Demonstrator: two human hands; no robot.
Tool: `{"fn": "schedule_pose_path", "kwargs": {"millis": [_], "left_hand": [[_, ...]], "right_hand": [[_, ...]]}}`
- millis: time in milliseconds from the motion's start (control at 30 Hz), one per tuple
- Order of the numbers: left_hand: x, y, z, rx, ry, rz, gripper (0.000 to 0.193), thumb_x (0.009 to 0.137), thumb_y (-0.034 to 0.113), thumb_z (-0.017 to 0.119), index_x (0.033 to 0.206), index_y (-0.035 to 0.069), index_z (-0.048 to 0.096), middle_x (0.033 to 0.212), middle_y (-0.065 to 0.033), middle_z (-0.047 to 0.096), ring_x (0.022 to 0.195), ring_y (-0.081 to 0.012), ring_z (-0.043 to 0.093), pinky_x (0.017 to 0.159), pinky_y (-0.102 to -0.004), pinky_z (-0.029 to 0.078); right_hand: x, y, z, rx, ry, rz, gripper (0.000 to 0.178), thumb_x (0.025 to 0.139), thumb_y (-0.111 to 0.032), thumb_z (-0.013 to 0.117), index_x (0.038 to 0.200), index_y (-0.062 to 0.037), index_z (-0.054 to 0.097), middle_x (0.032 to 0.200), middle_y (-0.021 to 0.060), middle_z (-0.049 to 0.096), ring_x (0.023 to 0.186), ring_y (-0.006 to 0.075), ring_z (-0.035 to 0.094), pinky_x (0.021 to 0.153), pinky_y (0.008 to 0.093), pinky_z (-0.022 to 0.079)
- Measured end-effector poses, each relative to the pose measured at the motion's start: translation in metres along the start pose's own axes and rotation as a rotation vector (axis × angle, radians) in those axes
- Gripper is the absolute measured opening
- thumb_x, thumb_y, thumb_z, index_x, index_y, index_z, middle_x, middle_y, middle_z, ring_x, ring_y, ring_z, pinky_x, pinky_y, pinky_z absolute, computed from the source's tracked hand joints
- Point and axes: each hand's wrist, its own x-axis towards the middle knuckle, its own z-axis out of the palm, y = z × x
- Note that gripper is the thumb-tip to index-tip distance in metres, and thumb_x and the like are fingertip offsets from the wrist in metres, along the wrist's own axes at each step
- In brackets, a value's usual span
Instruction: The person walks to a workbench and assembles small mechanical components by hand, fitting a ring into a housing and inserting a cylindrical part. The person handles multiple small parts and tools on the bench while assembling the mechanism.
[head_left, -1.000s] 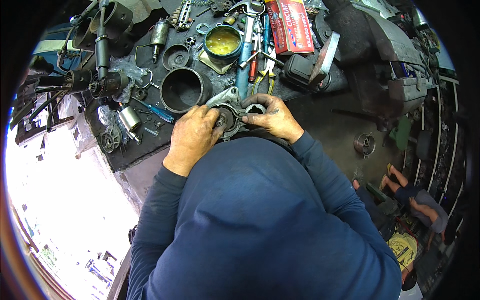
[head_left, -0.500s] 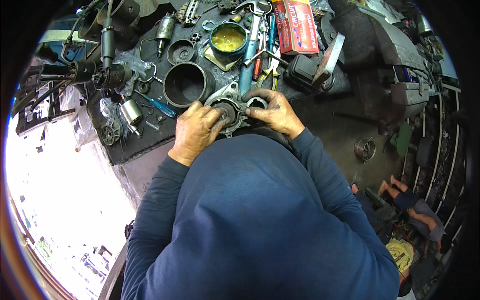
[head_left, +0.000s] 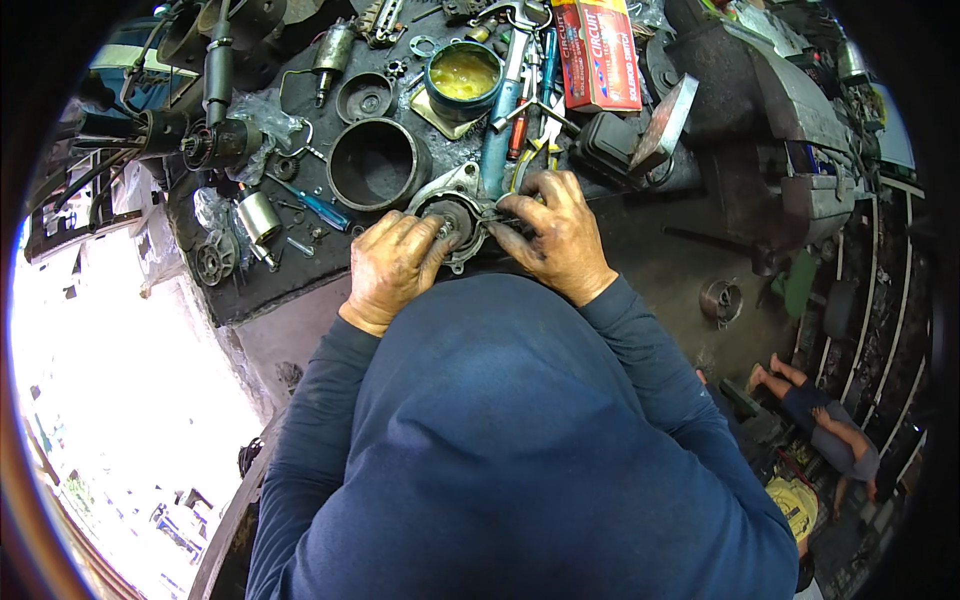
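At the near edge of the bench is a grey cast-metal housing (head_left: 463,178) with a round opening and a lug, which looks like a starter motor end housing. My left hand (head_left: 386,265) is closed on its left side, thumb over the dark round part (head_left: 452,213) inside the opening. On the other side my right hand (head_left: 562,240) curls its fingers and thumb against the housing's right side. Those fingers cover most of the smaller side opening, and any small piece between them is hidden. Behind the housing stands a wide dark metal cylinder (head_left: 421,165).
Beyond lie a tub (head_left: 466,112) of yellow grease, a blue-handled hammer (head_left: 495,160), pliers (head_left: 540,158) and a red box (head_left: 598,60). A blue screwdriver (head_left: 322,210) and a small silver motor (head_left: 259,216) lie left. A large vise-like dark block (head_left: 740,130) stands right. Another person (head_left: 835,430) is at far right.
My right hand's fingers have moved from around the side opening to a curled hold over it, with knuckles raised. My left hand has stayed on the housing.
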Motion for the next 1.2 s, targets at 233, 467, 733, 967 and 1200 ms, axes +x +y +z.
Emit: {"fn": "schedule_pose_path", "kwargs": {"millis": [233, 467, 733, 967, 1200], "left_hand": [[0.001, -0.003, 0.000, -0.016, 0.002, 0.016, 0.029, 0.082, 0.020, 0.089, 0.103, 0.006, 0.075, 0.083, -0.0066, 0.070, 0.072, -0.0258, 0.067, 0.064, -0.0386, 0.055], [0.000, -0.005, 0.001, -0.044, 0.007, 0.017, 0.029, 0.082, 0.020, 0.089, 0.103, 0.006, 0.075, 0.082, -0.0066, 0.069, 0.072, -0.0256, 0.067, 0.065, -0.0381, 0.055], [-0.001, -0.006, 0.001, -0.062, 0.008, 0.024, 0.029, 0.081, 0.018, 0.088, 0.103, 0.005, 0.074, 0.081, -0.0073, 0.068, 0.073, -0.0267, 0.067, 0.066, -0.0392, 0.055], [0.001, -0.003, -0.003, -0.081, -0.007, 0.001, 0.029, 0.081, 0.015, 0.088, 0.103, 0.004, 0.074, 0.081, -0.0078, 0.069, 0.073, -0.0274, 0.067, 0.066, -0.0395, 0.055], [0.004, -0.003, -0.004, -0.102, -0.012, 0.021, 0.029, 0.081, 0.014, 0.088, 0.103, 0.003, 0.073, 0.081, -0.0090, 0.069, 0.071, -0.0284, 0.066, 0.064, -0.0398, 0.055]], "right_hand": [[0.004, -0.019, 0.002, 0.000, -0.004, 0.099, 0.025, 0.084, -0.019, 0.084, 0.101, -0.0024, 0.078, 0.105, 0.0134, 0.066, 0.105, 0.0345, 0.063, 0.093, 0.0458, 0.053], [0.005, -0.017, 0.000, 0.132, 0.002, 0.211, 0.015, 0.085, -0.012, 0.081, 0.097, -0.0031, 0.080, 0.105, 0.0135, 0.066, 0.102, 0.0352, 0.061, 0.093, 0.0449, 0.051], [0.004, -0.030, 0.008, -0.033, 0.042, 0.271, 0.015, 0.088, -0.015, 0.079, 0.099, -0.0042, 0.080, 0.099, 0.0140, 0.065, 0.100, 0.0367, 0.059, 0.093, 0.0448, 0.050], [-0.002, -0.031, 0.004, 0.006, 0.053, 0.452, 0.019, 0.088, -0.021, 0.083, 0.097, -0.0051, 0.080, 0.100, 0.0144, 0.066, 0.103, 0.0359, 0.060, 0.092, 0.0450, 0.051], [-0.007, -0.027, 0.011, -0.087, 0.138, 0.355, 0.022, 0.090, -0.021, 0.083, 0.101, -0.0024, 0.082, 0.112, 0.0165, 0.068, 0.109, 0.0343, 0.064, 0.094, 0.0412, 0.053]]}}
